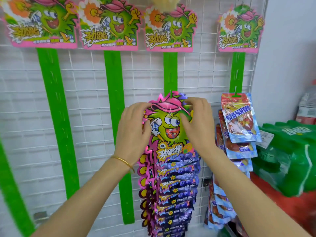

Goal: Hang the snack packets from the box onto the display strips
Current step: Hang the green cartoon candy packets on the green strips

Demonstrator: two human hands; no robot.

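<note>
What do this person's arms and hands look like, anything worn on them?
Both forearms are bare, no sleeves in view. Neither the left hand nor the right hand wears a glove or a visible ring. A thin gold bangle circles the left wrist; the right wrist carries nothing.

A shop: snack packets hang on green display strips.

Five green strips hung on one wire grid; four header cards showed; two hands appeared, left hand, right hand; one bracelet; purple packets and blue packets overlapped beyond counting.
</note>
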